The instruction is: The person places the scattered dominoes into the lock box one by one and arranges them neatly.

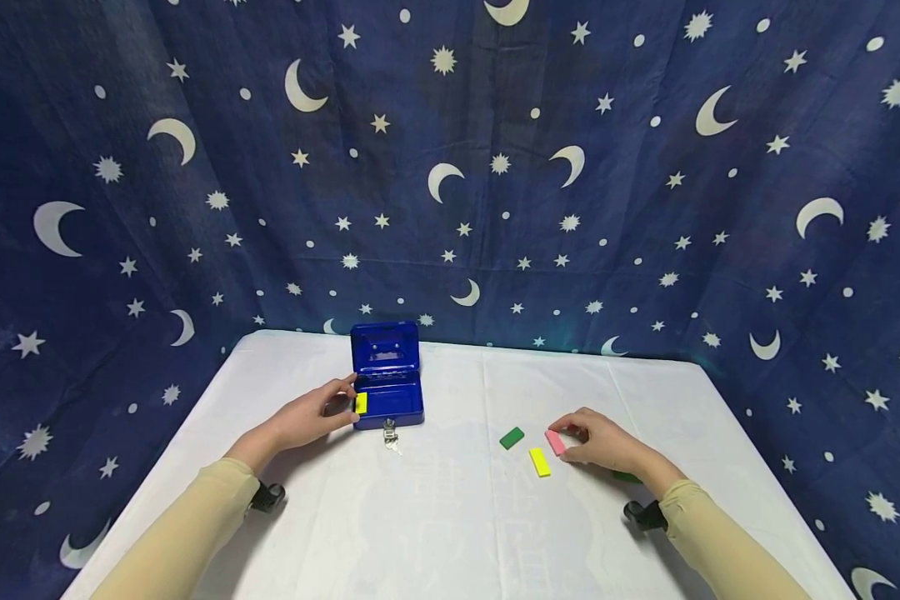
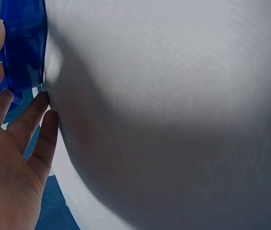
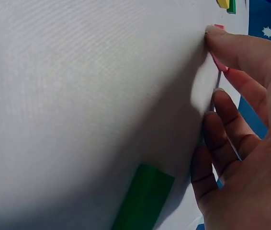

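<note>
A small blue metal cash box [image 1: 390,402] stands with its lid [image 1: 385,347] raised, at the back left of the table. My left hand [image 1: 311,417] holds its left end, thumb toward the front and fingers toward the back. Inside, at that end, is a yellow block [image 1: 361,403]. A key [image 1: 392,442] hangs at the front latch. Toward the right, my right hand [image 1: 600,442] pinches a pink block [image 1: 555,442] between thumb and fingers. Near it lie a yellow block [image 1: 540,462] and a green block [image 1: 512,437].
Another green block [image 3: 145,196] lies on the table near the right wrist, mostly hidden by that arm in the head view. A white cloth [image 1: 450,517] covers the table. Behind and at both sides hangs a dark blue curtain [image 1: 390,192] with moons and stars.
</note>
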`<state>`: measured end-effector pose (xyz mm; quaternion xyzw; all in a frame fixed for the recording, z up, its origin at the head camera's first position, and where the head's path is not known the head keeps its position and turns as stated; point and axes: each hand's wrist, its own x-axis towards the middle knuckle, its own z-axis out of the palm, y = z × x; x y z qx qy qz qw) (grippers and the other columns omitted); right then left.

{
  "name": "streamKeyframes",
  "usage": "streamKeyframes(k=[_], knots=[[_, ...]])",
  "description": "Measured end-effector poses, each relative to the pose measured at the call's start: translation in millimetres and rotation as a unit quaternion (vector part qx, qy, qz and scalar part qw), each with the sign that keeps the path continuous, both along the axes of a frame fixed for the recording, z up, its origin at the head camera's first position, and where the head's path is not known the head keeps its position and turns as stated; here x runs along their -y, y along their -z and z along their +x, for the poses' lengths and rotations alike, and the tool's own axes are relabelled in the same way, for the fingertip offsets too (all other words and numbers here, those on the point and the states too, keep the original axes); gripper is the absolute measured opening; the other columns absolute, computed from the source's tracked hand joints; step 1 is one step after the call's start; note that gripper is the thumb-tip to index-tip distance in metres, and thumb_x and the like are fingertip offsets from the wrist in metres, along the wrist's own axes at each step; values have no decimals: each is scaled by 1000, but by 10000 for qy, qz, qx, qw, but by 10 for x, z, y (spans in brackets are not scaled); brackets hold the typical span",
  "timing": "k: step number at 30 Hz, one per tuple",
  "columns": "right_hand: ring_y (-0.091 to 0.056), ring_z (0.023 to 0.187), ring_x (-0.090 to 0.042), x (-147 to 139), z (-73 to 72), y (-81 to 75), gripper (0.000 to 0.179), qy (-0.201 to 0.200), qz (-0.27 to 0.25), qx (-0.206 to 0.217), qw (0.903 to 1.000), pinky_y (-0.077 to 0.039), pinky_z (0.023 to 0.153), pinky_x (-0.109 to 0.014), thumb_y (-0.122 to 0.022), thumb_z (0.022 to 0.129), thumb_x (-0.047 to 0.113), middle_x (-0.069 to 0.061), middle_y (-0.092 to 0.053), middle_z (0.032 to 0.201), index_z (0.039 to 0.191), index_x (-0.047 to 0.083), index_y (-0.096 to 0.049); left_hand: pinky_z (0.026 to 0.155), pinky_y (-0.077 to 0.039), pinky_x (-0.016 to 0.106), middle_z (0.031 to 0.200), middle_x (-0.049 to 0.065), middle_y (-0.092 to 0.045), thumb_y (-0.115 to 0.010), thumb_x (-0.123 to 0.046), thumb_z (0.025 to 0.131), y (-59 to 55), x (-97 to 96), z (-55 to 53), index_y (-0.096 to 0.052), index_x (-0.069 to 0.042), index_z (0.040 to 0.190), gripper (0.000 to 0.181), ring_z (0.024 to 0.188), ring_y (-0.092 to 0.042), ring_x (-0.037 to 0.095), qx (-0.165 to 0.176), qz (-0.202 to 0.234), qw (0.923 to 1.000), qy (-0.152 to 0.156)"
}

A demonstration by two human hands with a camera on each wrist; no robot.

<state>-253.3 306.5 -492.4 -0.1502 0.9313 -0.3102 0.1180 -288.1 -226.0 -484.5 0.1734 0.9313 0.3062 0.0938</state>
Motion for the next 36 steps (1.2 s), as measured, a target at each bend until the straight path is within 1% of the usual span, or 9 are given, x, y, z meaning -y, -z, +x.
streamKeyframes(k=[5, 8, 13, 19, 26, 36], knots=[[-51, 97, -19, -44, -2, 27, 53, 47, -32, -149, 9999, -47, 85, -39, -87, 81, 30, 0, -59, 108, 128, 16, -67, 112, -33, 60, 165, -1, -29, -66, -48, 97, 12, -2, -7, -53, -18, 127, 45, 143, -43, 29, 3, 60, 10000, 17], [-51, 97, -20, -81, -2, 38, 56, 126, -52, -158, 9998, -46, 85, -38, -87, 81, 33, 0, -60, 109, 131, 17, -67, 112, -34, 60, 166, 0, -29, -66, -48, 97, 10, 4, -1, -53, -17, 127, 45, 143, -43, 30, -13, 64, 10000, 53], [-50, 102, -20, -139, -5, 56, 53, 194, -116, -110, 9997, -45, 88, -40, -87, 81, 37, 2, -62, 114, 128, 20, -69, 111, -34, 61, 166, 2, -29, -65, -48, 98, 6, 13, 8, -53, -17, 126, 44, 143, -43, 31, -64, 65, 9999, 98], [-48, 102, -21, -155, -24, 77, 52, 205, -237, -14, 9995, -43, 86, -41, -87, 80, 37, 2, -62, 114, 127, 22, -70, 112, -34, 59, 166, 1, -28, -66, -46, 98, 8, 2, 10, -52, -16, 127, 44, 143, -43, 30, -13, 103, 9999, 96], [-47, 105, -23, -153, -29, 66, 52, 221, -370, 167, 9989, -43, 89, -42, -86, 81, 37, 0, -61, 118, 128, 22, -69, 112, -32, 62, 166, -3, -27, -66, -48, 97, 13, 0, 1, -53, -18, 128, 45, 144, -41, 30, 77, 96, 9999, 4], [-49, 110, -23, -172, -42, 105, 48, 322, -484, 318, 9978, -43, 93, -43, -85, 82, 36, 0, -60, 121, 127, 24, -70, 113, -31, 63, 166, -1, -27, -66, -50, 96, 32, 1, -14, -52, -19, 126, 45, 144, -41, 31, 86, 56, 9999, -43]])
